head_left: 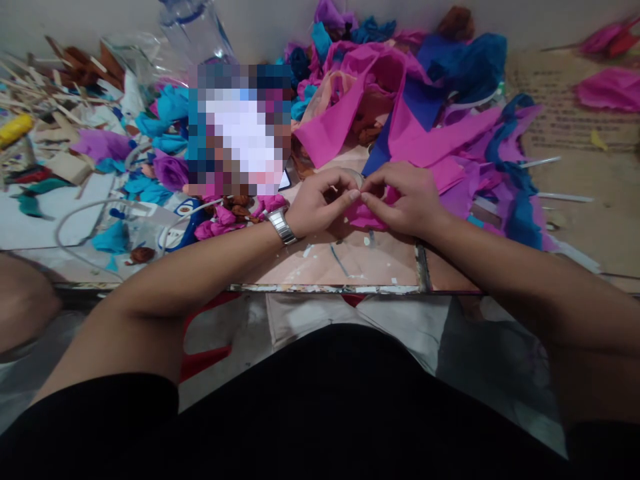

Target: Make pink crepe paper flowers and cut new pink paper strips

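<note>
Both left hand [323, 200] and right hand [407, 198] pinch thin bright-pink paper [371, 217]. Clear bluish plastic bottle [200, 35] near the pale desk [280, 270]'s back edge, contents unclear.

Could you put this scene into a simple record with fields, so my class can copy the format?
Left hand: fingers curled, tips close to the right hand's
Right hand: fingers bent toward the left hand
Pink piece: by the right fingers; exact grip unclear
Watch: on left wrist
Pink sheet: behind the hands
Bottle: clear, at the back
Cable: white, left side
Sticks: far left
</note>
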A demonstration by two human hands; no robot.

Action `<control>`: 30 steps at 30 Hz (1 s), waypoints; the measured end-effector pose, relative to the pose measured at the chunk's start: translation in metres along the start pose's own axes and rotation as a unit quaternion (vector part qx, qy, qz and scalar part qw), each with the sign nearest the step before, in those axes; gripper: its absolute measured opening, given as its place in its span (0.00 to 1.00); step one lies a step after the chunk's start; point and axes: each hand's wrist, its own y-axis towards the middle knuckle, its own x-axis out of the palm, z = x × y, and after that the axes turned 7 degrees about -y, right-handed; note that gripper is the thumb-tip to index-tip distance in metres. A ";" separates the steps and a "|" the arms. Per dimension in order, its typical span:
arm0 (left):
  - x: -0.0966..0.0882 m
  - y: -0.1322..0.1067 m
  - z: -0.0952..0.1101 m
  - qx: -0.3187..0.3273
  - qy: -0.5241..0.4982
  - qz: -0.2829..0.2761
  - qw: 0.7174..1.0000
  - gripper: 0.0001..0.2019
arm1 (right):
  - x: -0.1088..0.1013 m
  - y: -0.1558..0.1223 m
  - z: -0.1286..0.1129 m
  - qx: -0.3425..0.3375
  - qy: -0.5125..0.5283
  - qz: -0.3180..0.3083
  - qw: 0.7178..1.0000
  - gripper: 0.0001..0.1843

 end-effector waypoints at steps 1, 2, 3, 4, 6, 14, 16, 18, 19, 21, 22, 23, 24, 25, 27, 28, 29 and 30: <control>0.000 0.000 0.001 0.002 0.000 -0.002 1.000 0.23 | 0.000 0.000 0.000 -0.001 0.002 -0.002 1.000 0.16; 0.000 0.001 0.002 0.004 0.000 -0.005 1.000 0.23 | 0.000 0.000 -0.001 -0.003 0.003 -0.003 1.000 0.16; 0.000 0.001 0.003 0.006 0.001 -0.008 1.000 0.23 | -0.001 0.000 -0.001 -0.006 0.004 -0.005 1.000 0.16; 0.000 0.001 0.003 0.009 0.001 -0.012 1.000 0.24 | -0.001 0.000 -0.002 -0.009 0.004 -0.005 1.000 0.16; -0.001 0.002 0.003 0.011 0.003 -0.022 1.000 0.24 | -0.002 0.001 -0.003 -0.016 0.005 -0.005 1.000 0.15; -0.001 0.002 -0.002 -0.018 -0.016 -0.039 0.999 0.24 | -0.003 0.003 -0.001 -0.033 0.013 0.004 0.999 0.16; -0.001 0.002 -0.002 -0.022 -0.018 -0.032 0.999 0.23 | -0.002 0.003 0.000 -0.031 0.009 0.003 0.999 0.16; 0.000 0.002 -0.001 -0.021 -0.016 -0.029 0.999 0.23 | -0.002 0.002 0.001 -0.028 0.006 0.005 1.000 0.17; 0.000 0.002 -0.001 -0.018 -0.014 -0.029 0.999 0.23 | -0.002 0.002 0.001 -0.025 0.006 0.008 1.000 0.17; -0.001 0.002 0.000 -0.011 -0.007 -0.033 0.999 0.23 | -0.002 0.002 0.001 -0.017 0.012 0.021 1.000 0.18; -0.001 0.002 0.000 -0.009 -0.002 -0.035 0.999 0.23 | -0.002 0.001 0.002 -0.012 0.017 0.028 0.999 0.18; -0.001 0.001 0.001 -0.006 0.003 -0.036 0.999 0.23 | -0.003 0.001 0.002 -0.007 0.022 0.033 0.999 0.19; -0.002 0.001 0.001 -0.003 0.009 -0.034 0.999 0.23 | -0.003 0.001 0.002 0.000 0.025 0.038 0.999 0.20; -0.002 0.001 0.000 -0.001 0.014 -0.030 0.999 0.23 | -0.003 0.000 0.002 0.005 0.028 0.040 0.999 0.21; -0.003 0.001 -0.002 0.001 0.019 -0.025 1.000 0.23 | -0.003 0.000 0.002 0.014 0.029 0.037 0.999 0.22; -0.003 0.001 -0.003 0.000 0.020 -0.024 1.000 0.23 | -0.003 -0.001 0.001 0.016 0.029 0.034 0.999 0.21; -0.003 0.001 -0.004 -0.002 0.020 -0.021 1.000 0.23 | -0.003 -0.001 0.002 0.015 0.028 0.033 0.999 0.21; -0.003 0.000 -0.006 -0.003 0.021 -0.017 1.000 0.23 | -0.003 -0.001 0.002 0.010 0.026 0.033 0.999 0.20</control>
